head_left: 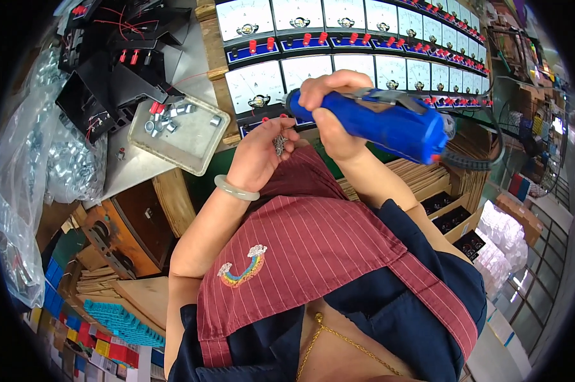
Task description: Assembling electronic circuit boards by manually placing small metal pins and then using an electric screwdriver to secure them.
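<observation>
Gripping a blue electric screwdriver (376,122), right hand (335,118) closed around its barrel; left hand (258,156) pinches small metal screws (279,144) near panel meters (313,70).

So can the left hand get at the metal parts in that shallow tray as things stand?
Probably yes. The left hand is pinching some small screws, but the shallow tray lies just to its left, open-topped, with nothing between them. The right hand and its blue electric screwdriver sit on the other side.
</observation>
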Motion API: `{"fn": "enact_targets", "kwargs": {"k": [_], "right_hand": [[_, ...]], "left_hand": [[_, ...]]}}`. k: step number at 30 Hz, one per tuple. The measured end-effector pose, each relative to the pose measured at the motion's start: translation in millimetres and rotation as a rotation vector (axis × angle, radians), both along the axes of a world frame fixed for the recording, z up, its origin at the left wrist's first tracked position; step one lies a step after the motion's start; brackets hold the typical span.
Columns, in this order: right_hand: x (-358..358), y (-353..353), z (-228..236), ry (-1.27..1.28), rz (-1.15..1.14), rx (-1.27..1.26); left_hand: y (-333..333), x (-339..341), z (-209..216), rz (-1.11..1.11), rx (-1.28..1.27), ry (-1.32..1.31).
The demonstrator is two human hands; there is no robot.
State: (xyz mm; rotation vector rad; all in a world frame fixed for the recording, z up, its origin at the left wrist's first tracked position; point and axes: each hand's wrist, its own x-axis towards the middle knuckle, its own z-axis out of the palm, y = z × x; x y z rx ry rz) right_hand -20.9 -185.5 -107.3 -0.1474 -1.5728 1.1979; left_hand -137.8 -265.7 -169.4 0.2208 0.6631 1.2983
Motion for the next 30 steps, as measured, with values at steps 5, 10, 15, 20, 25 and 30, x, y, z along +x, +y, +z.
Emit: {"fn": "enact_targets", "kwargs": {"k": [5,10,15,20,25,30], "right_hand": [[-18.0,1.4,-16.1,-0.067,0.043,0.018],[-25.4,-2.0,-23.3,-0.166,0.096,-0.014],[-43.5,0.2,-28.0,-0.252,0.033,0.473],[-39.3,1.7,-24.8,-0.102,0.003,0.295],[-25.9,0.0,-7.1,-0.100,0.017,-0.202],[-10.3,-15.4,25.1,0.181,0.265,-0.249]], "left_hand": [[-13.7,-18.3,-13.8,-0.018,0.124,0.051],[-18.0,-25.9,-10.8,-0.002,0.089,0.150],[-19.6,-33.0,7.0,0.099,-0.076,0.004],[-21.1,-40.3,-4.1,0.009,-0.064,-0.123],[-23.5,-34.2,-7.9,0.021,0.070,-0.113],[-17.1,-19.4,4.4,0.225,0.002,0.014]]}}
